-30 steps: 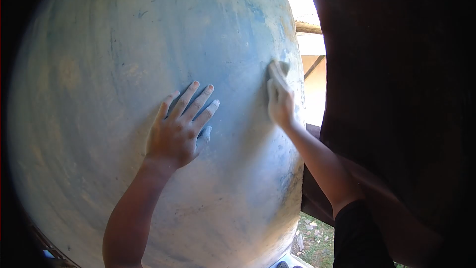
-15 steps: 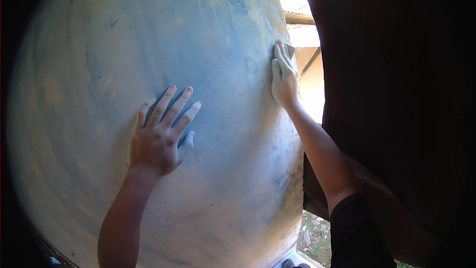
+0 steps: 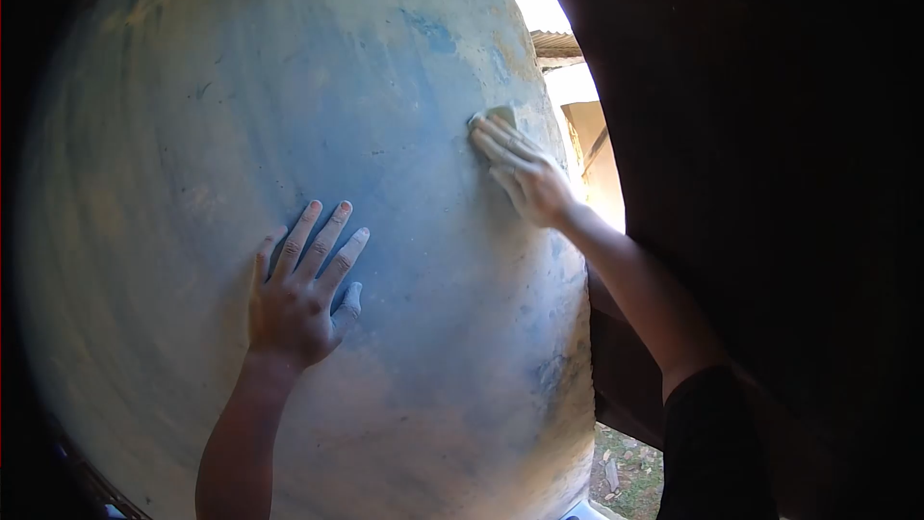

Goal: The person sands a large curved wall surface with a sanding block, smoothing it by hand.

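A large, curved panel (image 3: 404,327) in patchy blue and white, dusty and scuffed, fills most of the view. My left hand (image 3: 300,299) lies flat on its lower middle, fingers spread and coated with pale dust. Near the panel's right edge, my right hand (image 3: 527,178) presses a small greyish piece of sandpaper (image 3: 504,116) against the surface. Only a corner of that sandpaper shows past the fingertips; the rest is under the fingers. Pale dust covers the right hand too, which is slightly blurred.
The panel's rough right edge (image 3: 589,356) borders a dark, shadowed mass (image 3: 770,183). Through the gap beyond it show a corrugated roof (image 3: 556,44) and a pale wall (image 3: 592,135). Grassy ground with debris (image 3: 626,467) lies at the lower right.
My right hand has slid left and a little down across the panel with the sandpaper, its fingers now angled leftward. My left hand stays spread on the panel; the view has shifted slightly.
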